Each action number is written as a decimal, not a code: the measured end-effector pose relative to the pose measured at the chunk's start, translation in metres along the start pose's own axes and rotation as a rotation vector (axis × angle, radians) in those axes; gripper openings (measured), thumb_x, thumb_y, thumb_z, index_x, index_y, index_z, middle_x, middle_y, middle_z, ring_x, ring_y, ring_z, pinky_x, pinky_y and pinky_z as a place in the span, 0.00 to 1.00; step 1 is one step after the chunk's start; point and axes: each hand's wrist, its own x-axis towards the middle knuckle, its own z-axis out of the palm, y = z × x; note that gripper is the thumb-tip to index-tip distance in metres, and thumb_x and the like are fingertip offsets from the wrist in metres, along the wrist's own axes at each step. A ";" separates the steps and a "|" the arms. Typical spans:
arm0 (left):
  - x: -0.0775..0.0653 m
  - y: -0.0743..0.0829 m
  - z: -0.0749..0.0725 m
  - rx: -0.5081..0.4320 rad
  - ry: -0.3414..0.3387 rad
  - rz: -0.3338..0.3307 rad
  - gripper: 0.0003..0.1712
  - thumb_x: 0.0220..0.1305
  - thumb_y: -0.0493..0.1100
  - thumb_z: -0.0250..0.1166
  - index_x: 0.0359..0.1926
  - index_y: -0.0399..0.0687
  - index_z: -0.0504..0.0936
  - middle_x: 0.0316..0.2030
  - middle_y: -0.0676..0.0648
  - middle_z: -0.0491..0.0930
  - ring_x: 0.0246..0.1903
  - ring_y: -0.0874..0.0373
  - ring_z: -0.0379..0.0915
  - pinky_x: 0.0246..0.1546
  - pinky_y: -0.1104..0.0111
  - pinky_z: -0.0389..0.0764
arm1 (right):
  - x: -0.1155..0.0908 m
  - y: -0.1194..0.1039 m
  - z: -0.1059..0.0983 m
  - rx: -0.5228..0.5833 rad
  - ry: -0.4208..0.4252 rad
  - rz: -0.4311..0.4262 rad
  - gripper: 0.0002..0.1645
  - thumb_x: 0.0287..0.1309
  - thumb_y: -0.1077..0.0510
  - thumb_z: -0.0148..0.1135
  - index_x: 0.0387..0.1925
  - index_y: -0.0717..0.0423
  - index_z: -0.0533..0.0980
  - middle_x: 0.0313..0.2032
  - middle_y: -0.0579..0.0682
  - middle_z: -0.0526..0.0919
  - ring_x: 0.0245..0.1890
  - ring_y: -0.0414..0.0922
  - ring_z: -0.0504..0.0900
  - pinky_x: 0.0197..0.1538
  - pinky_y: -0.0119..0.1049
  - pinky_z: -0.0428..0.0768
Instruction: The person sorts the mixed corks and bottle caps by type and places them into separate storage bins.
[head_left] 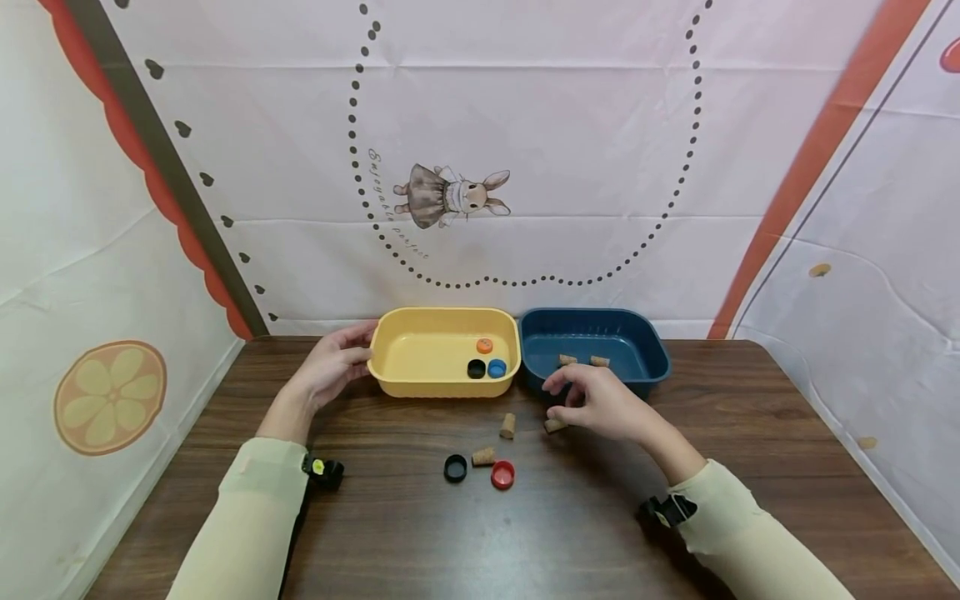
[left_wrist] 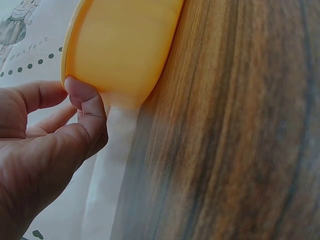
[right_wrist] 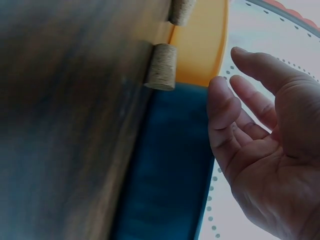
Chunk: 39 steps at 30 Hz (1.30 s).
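Note:
At the left end of the yellow bin, my left hand pinches the rim between thumb and fingers. An orange cap, a black cap and a blue cap lie inside that bin. My right hand hovers at the front of the blue bin, fingers loosely bent and holding nothing. Under its thumb, a cork lies on the table. Two more corks, a left one and a right one, are in the blue bin.
On the wooden table in front of the bins are an upper cork, a lower cork, a black bottle cap and a red cap. The bins stand side by side against a printed cloth.

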 end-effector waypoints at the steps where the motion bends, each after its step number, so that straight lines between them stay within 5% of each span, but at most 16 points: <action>1: 0.000 0.000 0.000 0.001 0.000 0.001 0.37 0.77 0.26 0.53 0.82 0.35 0.57 0.68 0.29 0.59 0.52 0.47 0.76 0.44 0.69 0.84 | -0.002 0.001 0.001 0.008 -0.003 0.002 0.19 0.64 0.56 0.77 0.54 0.58 0.84 0.46 0.52 0.87 0.36 0.38 0.81 0.38 0.39 0.84; 14: 0.000 0.000 -0.001 0.001 -0.004 -0.007 0.37 0.77 0.25 0.53 0.83 0.36 0.56 0.69 0.30 0.59 0.53 0.48 0.77 0.48 0.66 0.85 | -0.019 0.012 0.009 0.007 -0.080 0.019 0.21 0.64 0.60 0.75 0.57 0.60 0.82 0.48 0.52 0.87 0.34 0.36 0.81 0.36 0.33 0.83; 39: -0.003 0.001 0.001 0.011 0.004 -0.001 0.36 0.77 0.26 0.53 0.82 0.36 0.57 0.68 0.30 0.59 0.54 0.48 0.75 0.49 0.65 0.84 | -0.011 0.019 0.016 -0.024 -0.185 0.077 0.15 0.62 0.59 0.77 0.49 0.54 0.84 0.39 0.42 0.83 0.35 0.39 0.80 0.38 0.34 0.81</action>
